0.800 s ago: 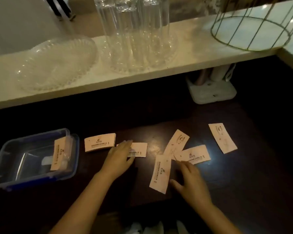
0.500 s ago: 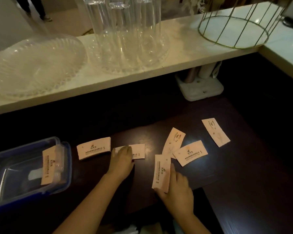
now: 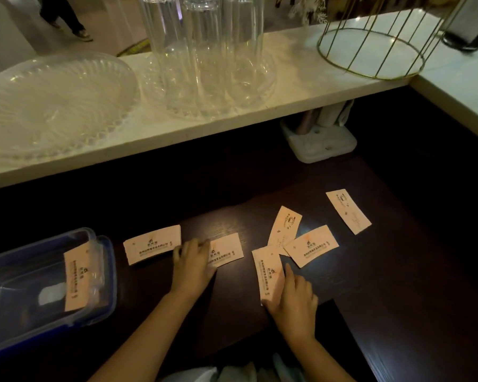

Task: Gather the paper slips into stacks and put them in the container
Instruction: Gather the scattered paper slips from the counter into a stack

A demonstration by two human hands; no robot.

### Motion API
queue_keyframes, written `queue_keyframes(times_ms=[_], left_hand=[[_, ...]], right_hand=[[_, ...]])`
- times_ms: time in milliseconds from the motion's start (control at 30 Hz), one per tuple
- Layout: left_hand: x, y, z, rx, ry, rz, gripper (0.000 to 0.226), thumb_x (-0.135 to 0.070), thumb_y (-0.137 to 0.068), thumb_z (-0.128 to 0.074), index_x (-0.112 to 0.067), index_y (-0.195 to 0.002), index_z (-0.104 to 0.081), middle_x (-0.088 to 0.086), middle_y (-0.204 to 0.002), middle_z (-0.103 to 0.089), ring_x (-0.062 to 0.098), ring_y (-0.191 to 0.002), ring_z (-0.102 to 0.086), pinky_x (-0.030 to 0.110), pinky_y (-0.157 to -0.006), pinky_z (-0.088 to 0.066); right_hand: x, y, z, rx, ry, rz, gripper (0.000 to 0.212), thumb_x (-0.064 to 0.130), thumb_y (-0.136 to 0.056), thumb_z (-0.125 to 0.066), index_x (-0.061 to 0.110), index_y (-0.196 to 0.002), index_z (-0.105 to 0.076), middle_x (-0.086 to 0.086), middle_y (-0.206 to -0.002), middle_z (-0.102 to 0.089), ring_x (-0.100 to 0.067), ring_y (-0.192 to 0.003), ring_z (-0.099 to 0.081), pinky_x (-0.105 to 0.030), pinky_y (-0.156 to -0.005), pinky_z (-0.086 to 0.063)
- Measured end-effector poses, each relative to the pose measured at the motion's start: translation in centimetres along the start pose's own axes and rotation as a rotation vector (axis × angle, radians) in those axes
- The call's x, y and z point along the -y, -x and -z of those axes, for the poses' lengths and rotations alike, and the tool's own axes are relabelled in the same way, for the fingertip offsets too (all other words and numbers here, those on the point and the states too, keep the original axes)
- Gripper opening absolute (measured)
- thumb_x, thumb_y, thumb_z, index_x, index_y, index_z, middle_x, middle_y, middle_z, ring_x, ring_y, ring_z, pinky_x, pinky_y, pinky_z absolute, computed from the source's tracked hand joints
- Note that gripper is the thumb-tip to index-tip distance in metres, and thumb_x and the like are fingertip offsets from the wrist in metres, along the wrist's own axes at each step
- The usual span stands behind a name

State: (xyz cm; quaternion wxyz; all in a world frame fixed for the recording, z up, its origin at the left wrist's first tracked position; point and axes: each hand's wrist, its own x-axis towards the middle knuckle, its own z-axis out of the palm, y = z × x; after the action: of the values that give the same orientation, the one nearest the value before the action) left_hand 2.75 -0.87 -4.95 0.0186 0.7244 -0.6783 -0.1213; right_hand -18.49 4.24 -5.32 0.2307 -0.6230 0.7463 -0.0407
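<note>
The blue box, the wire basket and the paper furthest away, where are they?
blue box [image 3: 105, 274], head view, its right rim.
wire basket [image 3: 370, 74], head view, its bottom ring.
furthest paper [image 3: 348, 212], head view, its middle.

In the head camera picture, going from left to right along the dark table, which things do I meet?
Blue container → paper stack → left hand → right hand → farthest slip.

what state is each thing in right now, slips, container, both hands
container: open, no lid on, one slip leaning inside
stack of slips: flat on table
left hand: pressing flat on a slip
right hand: pinching a slip at its near end
three other slips: loose on table
</note>
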Motion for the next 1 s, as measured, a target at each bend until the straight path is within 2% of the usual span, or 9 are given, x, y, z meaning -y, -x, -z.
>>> queue_keyframes(times_ms=[100, 200, 300, 400, 467, 600, 700, 800, 1000], left_hand=[[-0.4, 0.7, -0.1, 0.016, 0.175, 0.071, 0.065, -0.028, -0.072, -0.07, -0.021, -0.131, -0.043, 0.005, -0.119, -0.043, 0.02, -0.115, -0.038, 0.032, -0.09, -0.042], [-0.6, 1.1, 0.0, 0.074, 0.432, 0.203, 0.067, -0.021, -0.068, -0.075, -0.022, -0.128, -0.047, 0.001, -0.107, -0.039, 0.019, -0.111, -0.039, 0.024, -0.083, -0.04], [-0.6, 1.2, 0.4, 0.134, 0.606, 0.285, 0.063, -0.01, -0.065, -0.076, -0.02, -0.123, -0.053, 0.005, -0.106, -0.048, 0.015, -0.098, -0.048, 0.02, -0.073, -0.042], [-0.6, 1.2, 1.1, 0.186, 0.776, 0.368, 0.058, 0.003, -0.07, -0.068, -0.017, -0.122, -0.054, 0.005, -0.11, -0.059, 0.011, -0.093, -0.051, 0.02, -0.071, -0.045], [-0.6, 1.2, 1.6, 0.186, 0.89, 0.431, 0.056, 0.006, -0.071, -0.065, -0.018, -0.121, -0.054, 0.001, -0.1, -0.06, 0.011, -0.087, -0.055, 0.017, -0.062, -0.046], [-1.3, 1.1, 2.7, 0.113, 1.076, 0.543, 0.042, 0.005, -0.073, -0.066, -0.014, -0.11, -0.058, 0.003, -0.096, -0.061, 0.014, -0.082, -0.06, 0.021, -0.06, -0.05], [-1.8, 1.3, 3.2, 0.04, 1.273, 0.664, 0.03, 0.002, -0.077, -0.063, -0.009, -0.105, -0.061, 0.008, -0.095, -0.064, 0.019, -0.082, -0.062, 0.032, -0.067, -0.053], [-2.2, 1.7, 3.8, 0.006, 1.497, 0.732, 0.024, -0.001, -0.079, -0.062, -0.007, -0.102, -0.06, 0.011, -0.093, -0.066, 0.022, -0.084, -0.063, 0.032, -0.064, -0.052], [-4.5, 2.2, 5.1, 0.072, 1.793, 0.668, 0.013, -0.004, -0.084, -0.056, -0.007, -0.096, -0.061, 0.012, -0.087, -0.072, 0.023, -0.083, -0.068, 0.03, -0.054, -0.057]], right_hand=[[-0.1, -0.2, 0.7, 0.033, -0.044, -0.03, 0.083, 0.045, -0.071, -0.071, 0.019, -0.136, -0.027, -0.006, -0.128, -0.045, -0.023, -0.119, -0.043, -0.039, -0.098, -0.039], [-0.4, -0.2, 1.4, 0.053, -0.228, -0.023, 0.061, 0.025, -0.076, -0.071, 0.017, -0.127, -0.038, -0.007, -0.123, -0.044, -0.025, -0.107, -0.055, -0.037, -0.087, -0.049], [-1.0, -0.3, 1.8, 0.064, -0.328, 0.001, 0.047, 0.012, -0.081, -0.065, 0.014, -0.123, -0.044, -0.007, -0.12, -0.047, -0.024, -0.104, -0.057, -0.032, -0.081, -0.05], [-1.6, -0.7, 2.5, 0.097, -0.464, -0.023, 0.034, 0.009, -0.082, -0.064, 0.015, -0.113, -0.053, -0.003, -0.104, -0.062, -0.015, -0.09, -0.063, -0.017, -0.069, -0.05], [-1.9, -1.2, 3.0, 0.105, -0.569, -0.065, 0.021, 0.01, -0.081, -0.066, 0.018, -0.1, -0.059, 0.002, -0.089, -0.067, -0.009, -0.078, -0.064, -0.011, -0.057, -0.046], [-2.2, -2.6, 4.5, 0.113, -0.789, -0.136, 0.004, 0.01, -0.082, -0.067, 0.014, -0.083, -0.067, -0.004, -0.086, -0.07, -0.021, -0.08, -0.066, -0.034, -0.069, -0.057], [-2.4, -3.3, 5.7, 0.092, -0.997, -0.21, 0.012, 0.015, -0.086, -0.061, 0.01, -0.078, -0.068, -0.01, -0.089, -0.071, -0.021, -0.083, -0.067, -0.034, -0.072, -0.055], [-2.0, -4.1, 7.4, 0.057, -1.156, -0.244, 0.014, 0.017, -0.089, -0.057, 0.01, -0.083, -0.067, -0.01, -0.094, -0.071, -0.023, -0.091, -0.067, -0.041, -0.081, -0.056], [0.7, -4.2, 9.1, 0.207, -1.345, -0.21, 0.011, 0.012, -0.09, -0.055, 0.005, -0.082, -0.06, -0.011, -0.094, -0.07, -0.023, -0.087, -0.07, -0.027, -0.062, -0.06]])
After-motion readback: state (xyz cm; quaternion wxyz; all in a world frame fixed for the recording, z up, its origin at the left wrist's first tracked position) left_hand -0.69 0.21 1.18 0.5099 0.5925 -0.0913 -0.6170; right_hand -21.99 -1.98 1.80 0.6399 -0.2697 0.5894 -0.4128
